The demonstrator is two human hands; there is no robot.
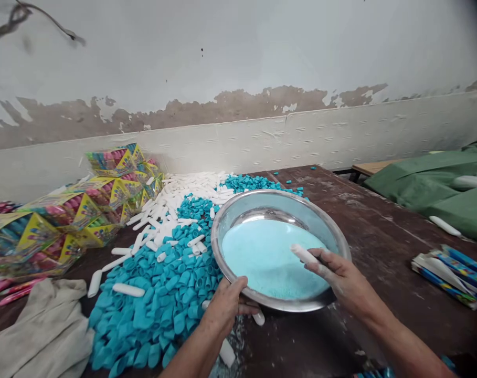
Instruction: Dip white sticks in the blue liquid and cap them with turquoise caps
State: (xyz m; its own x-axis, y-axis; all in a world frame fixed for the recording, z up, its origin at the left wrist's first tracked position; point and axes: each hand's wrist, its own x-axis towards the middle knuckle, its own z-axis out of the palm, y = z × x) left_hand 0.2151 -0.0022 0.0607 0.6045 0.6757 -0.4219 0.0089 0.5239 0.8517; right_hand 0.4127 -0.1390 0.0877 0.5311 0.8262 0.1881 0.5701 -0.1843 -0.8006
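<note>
A shiny steel bowl (342, 247) with pale blue powder (262, 257) in it is tilted toward me over the table. My left hand (228, 307) grips its near rim at the left, thumb on top and fingers below. The end of a white tube (258, 318) shows by those fingers; whether they hold it I cannot tell. Above the powder, my right hand (338, 273) pinches a small white plastic tube (302, 254) between thumb and fingers. Left of the bowl lies a heap of teal caps (155, 315), with a pile of white tubes (191, 189) behind.
Stacked yellow-and-clear packs (92, 205) stand at the left, near a beige cloth (41, 331). On the right of the dark table (380, 231) are printed blue boxes (454, 273) and a loose white tube (445, 226). Green fabric (431, 184) lies beyond.
</note>
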